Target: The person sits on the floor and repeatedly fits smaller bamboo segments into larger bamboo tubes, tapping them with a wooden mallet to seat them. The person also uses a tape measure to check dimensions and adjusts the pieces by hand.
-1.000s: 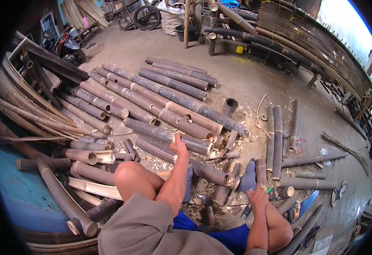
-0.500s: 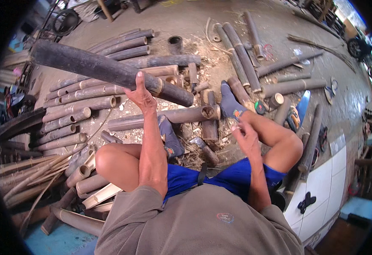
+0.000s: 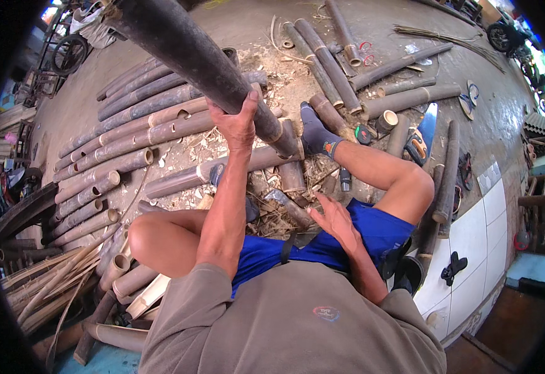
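My left hand (image 3: 238,121) is wrapped round a thick dark bamboo pole (image 3: 188,53), lifted and slanting from the upper left down to the right. Its lower end reaches the horizontal bamboo length (image 3: 182,182) between my feet; whether the two touch I cannot tell. My right hand (image 3: 336,219) is empty, its fingers stretched out, low over my blue shorts. Near its fingertips a tool with a metal blade and a thick round handle (image 3: 297,215) lies among the shavings. A short bamboo block (image 3: 292,176) lies under the pole's lower end.
Several bamboo lengths (image 3: 123,134) lie in rows to the left, above a bundle of split strips (image 3: 54,280). At the right are a handsaw (image 3: 430,128), a tape measure (image 3: 364,134) and more bamboo poles (image 3: 412,100). Wood chips cover the floor around my feet.
The held pole has swung to a steeper slant, its upper end rising and its lower end now by the horizontal bamboo. My right hand has dropped toward my lap, its fingers opening out.
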A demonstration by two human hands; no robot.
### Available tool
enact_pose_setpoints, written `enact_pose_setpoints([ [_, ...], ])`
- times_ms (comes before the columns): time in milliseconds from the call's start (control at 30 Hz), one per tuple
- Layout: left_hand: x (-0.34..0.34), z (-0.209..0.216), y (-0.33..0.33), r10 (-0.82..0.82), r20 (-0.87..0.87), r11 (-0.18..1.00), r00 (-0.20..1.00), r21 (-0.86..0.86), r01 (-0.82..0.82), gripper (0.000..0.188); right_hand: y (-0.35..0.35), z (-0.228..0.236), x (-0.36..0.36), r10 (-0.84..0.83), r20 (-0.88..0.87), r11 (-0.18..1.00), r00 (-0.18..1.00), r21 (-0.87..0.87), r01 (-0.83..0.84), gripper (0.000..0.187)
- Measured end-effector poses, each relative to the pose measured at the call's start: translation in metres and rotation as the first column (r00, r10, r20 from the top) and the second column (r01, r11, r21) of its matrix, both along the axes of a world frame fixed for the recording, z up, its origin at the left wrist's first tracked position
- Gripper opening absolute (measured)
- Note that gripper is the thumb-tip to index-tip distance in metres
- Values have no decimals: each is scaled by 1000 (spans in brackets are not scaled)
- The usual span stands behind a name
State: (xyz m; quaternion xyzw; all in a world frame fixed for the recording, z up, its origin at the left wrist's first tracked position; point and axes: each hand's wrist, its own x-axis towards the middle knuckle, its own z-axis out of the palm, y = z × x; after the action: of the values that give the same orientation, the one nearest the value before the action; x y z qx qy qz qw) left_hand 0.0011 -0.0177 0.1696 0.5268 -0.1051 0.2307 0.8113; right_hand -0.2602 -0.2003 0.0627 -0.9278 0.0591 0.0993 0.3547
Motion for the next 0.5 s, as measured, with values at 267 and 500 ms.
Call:
enact_pose_setpoints([
  [267,-18,8,-5,-60,-45,988,997,143,66,71,3,7,-1,6,-57,999,998,-37,-9,58],
  [500,-19,7,-26,-64,-29,958,998,279,69,72,14,12,7,55,-90,996,994,-66,-61,57],
])
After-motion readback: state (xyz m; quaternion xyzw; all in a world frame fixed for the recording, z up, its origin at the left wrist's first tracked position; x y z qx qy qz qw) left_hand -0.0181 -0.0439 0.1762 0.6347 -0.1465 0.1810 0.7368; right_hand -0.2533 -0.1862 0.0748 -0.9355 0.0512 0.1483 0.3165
